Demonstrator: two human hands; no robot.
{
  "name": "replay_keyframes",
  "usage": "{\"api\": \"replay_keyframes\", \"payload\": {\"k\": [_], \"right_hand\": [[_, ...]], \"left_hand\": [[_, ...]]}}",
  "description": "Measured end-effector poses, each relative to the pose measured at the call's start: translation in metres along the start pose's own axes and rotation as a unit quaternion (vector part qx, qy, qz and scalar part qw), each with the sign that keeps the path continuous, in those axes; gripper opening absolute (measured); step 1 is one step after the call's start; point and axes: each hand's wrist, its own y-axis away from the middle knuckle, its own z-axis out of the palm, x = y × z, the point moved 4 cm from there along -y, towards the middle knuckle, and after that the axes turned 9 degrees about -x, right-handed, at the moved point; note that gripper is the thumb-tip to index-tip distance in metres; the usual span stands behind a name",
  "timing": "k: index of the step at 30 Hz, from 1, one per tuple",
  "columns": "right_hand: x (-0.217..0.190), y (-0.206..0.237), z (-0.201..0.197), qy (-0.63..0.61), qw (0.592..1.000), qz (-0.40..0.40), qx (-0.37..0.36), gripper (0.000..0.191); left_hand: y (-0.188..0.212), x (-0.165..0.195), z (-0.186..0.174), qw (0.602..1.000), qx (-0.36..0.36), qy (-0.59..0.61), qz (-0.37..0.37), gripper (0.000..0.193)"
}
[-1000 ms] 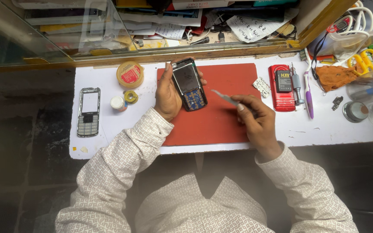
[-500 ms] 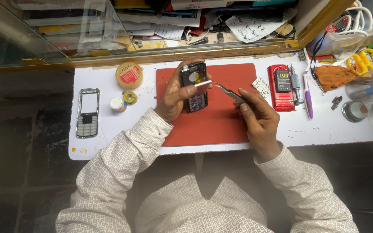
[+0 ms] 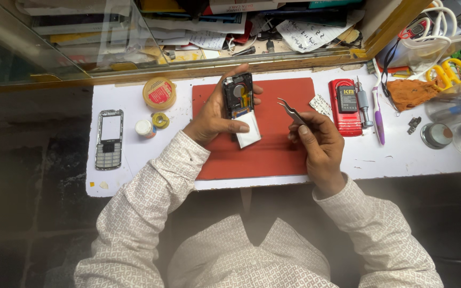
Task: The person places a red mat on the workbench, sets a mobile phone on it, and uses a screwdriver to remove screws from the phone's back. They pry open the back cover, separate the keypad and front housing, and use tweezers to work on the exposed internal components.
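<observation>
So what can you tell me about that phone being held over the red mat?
The phone is a small dark bar handset, opened up with its back toward the camera: inner parts show in the upper half, including a round piece and something yellowish. A white flat slab, possibly a battery or panel, juts from its lower end. It is held tilted above the red mat, its top toward the shelf. The left hand grips it, fingers wrapped round its top and thumb on the white slab. The tweezers in the right hand are near, not touching.
</observation>
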Motion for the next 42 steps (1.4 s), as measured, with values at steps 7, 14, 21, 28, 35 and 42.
{"api": "replay_keyframes", "payload": {"k": [7, 14, 21, 28, 35, 42], "right_hand": [[-0.001, -0.004, 0.001, -0.001, 1.0, 0.001, -0.001, 0.025], [0.001, -0.005, 0.001, 0.006, 1.0, 0.024, 0.0, 0.028], [0.001, -0.007, 0.002, 0.025, 0.999, 0.033, -0.007, 0.029], [0.001, -0.006, 0.003, 0.045, 0.998, 0.039, -0.014, 0.028], [0.001, -0.006, 0.003, 0.063, 0.997, 0.049, -0.017, 0.027], [-0.009, -0.006, 0.009, 0.107, 0.994, 0.024, -0.016, 0.025]], "left_hand": [[0.0, -0.017, -0.014, 0.987, 0.046, 0.152, -0.002, 0.06], [-0.002, -0.034, -0.018, 0.975, 0.062, 0.212, -0.009, 0.063], [-0.002, -0.035, -0.017, 0.978, 0.058, 0.199, -0.02, 0.061], [-0.001, -0.032, -0.015, 0.981, 0.068, 0.179, -0.031, 0.06], [0.0, -0.032, -0.014, 0.985, 0.069, 0.153, -0.036, 0.06], [0.001, -0.033, -0.012, 0.99, 0.071, 0.118, -0.042, 0.06]]}}
